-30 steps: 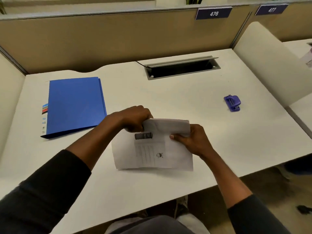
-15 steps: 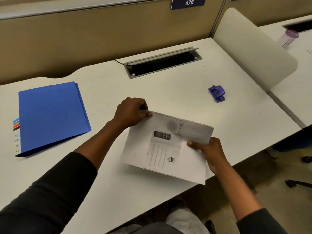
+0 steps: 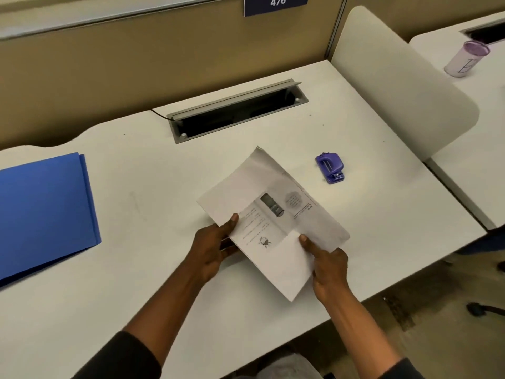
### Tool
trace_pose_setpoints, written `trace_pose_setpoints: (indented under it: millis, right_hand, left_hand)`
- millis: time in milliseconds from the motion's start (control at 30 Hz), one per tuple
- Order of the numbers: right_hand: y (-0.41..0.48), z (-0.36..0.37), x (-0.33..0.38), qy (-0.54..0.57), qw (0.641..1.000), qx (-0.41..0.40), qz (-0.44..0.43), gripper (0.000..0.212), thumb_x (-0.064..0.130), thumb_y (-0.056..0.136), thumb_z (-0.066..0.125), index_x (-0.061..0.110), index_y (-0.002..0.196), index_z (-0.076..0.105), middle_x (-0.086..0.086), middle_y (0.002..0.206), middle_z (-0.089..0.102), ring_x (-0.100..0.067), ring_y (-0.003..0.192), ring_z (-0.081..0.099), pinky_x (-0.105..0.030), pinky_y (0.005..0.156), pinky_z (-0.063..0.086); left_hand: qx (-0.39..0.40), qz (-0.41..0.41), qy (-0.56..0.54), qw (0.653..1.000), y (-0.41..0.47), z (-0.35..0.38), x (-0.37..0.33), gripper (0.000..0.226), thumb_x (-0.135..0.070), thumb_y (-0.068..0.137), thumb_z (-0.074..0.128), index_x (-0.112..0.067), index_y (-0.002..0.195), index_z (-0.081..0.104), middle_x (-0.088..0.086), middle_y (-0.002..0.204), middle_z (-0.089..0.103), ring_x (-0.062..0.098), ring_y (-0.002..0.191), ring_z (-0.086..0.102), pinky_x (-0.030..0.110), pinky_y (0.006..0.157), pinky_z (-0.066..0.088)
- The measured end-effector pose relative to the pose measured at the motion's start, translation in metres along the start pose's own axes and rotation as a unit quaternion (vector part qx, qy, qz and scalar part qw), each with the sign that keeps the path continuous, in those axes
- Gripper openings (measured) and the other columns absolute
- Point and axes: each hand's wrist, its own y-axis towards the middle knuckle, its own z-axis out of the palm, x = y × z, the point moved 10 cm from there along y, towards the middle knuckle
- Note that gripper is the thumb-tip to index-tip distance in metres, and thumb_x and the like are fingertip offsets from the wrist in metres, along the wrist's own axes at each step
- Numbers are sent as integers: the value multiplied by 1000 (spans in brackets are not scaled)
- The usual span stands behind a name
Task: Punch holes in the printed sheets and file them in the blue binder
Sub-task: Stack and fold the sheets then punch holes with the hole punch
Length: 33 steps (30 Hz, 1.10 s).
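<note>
Both hands hold the printed sheets (image 3: 269,212) just above the white desk (image 3: 153,192), turned diagonally with one corner pointing away from me. My left hand (image 3: 211,246) grips their left edge, thumb on top. My right hand (image 3: 326,262) pinches the near right edge, thumb on the paper. A small purple hole punch (image 3: 330,167) sits on the desk beyond the sheets, to the right, apart from them. The closed blue binder (image 3: 43,212) lies flat at the far left.
An open cable tray (image 3: 237,112) is sunk into the desk behind the sheets. A rounded beige divider (image 3: 396,83) stands at the right edge. On the neighbouring desk stands a purple-lidded cup (image 3: 467,58). A tan partition (image 3: 136,64) closes the back.
The sheets have swung round from lying square in front of me to a diagonal. My left hand has slid from their top left corner down to the left edge. The view has shifted right.
</note>
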Motion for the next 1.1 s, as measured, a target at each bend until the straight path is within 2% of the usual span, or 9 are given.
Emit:
trace_pose_setpoints:
  millis: [67,133,267,400,600,767,867,967,1100]
  right_hand:
    - [9,6,-3,8,1000,9,7,46,8,71,92,12,114,74,-2,107,80,-26,105,74,-42,87,61]
    - [18,12,-3,6,1000,21,12,44,7,72,91,14,112,74,0,107,81,-25,106,75,-39,87,61]
    - [40,18,12,6,997,64,35,47,1,71,90,9,115,75,-7,113,80,-27,106,76,-43,92,60]
    - [76,16,44,-24,989,134,57,38,5,82,82,10,119,76,-14,113,79,-29,100,76,-42,92,61]
    - [116,43,85,-228,950,212,2,25,21,86,84,10,108,79,-10,101,81,-21,85,75,-30,70,60]
    - [147,50,88,-300,941,156,-16,28,24,77,92,6,94,80,-18,93,80,-25,79,72,-41,74,58]
    - [156,46,100,-358,926,86,-88,27,31,72,95,13,87,82,-5,81,80,-19,75,73,-34,71,58]
    - [148,48,117,-429,886,21,-175,27,38,73,93,17,85,83,0,81,80,-16,77,72,-30,76,55]
    - [149,40,124,-415,893,-18,-172,29,41,73,92,15,80,81,-1,79,79,-18,75,69,-30,73,52]
  left_hand:
    - [-23,39,9,999,8,17,3,34,-17,85,85,-10,116,74,8,109,82,25,96,80,41,76,65]
    - [-71,101,54,991,16,24,-5,30,-11,85,86,-11,112,75,8,108,82,27,98,80,45,83,65]
    - [-119,215,206,947,24,35,-38,19,-16,88,84,-22,104,74,-9,99,79,4,86,77,28,76,62]
    - [-110,228,267,930,39,38,-55,25,-17,89,83,-12,113,77,-5,101,81,10,89,79,31,76,62]
    - [-63,220,296,927,57,57,-63,18,-16,89,84,-23,104,76,-20,89,80,6,83,79,23,70,62]
    - [-50,222,304,925,67,73,-65,20,-19,88,84,-23,105,75,-21,87,79,5,81,79,19,67,62]
    - [-65,229,309,921,71,79,-68,17,-19,88,84,-30,95,73,-23,80,78,0,74,77,14,60,57]
    - [-79,235,308,919,76,85,-69,17,-18,88,84,-30,94,73,-18,88,77,-1,73,76,13,59,56]
    - [-84,229,293,925,84,91,-65,17,-16,88,84,-22,101,74,-15,92,77,0,74,76,13,59,56]
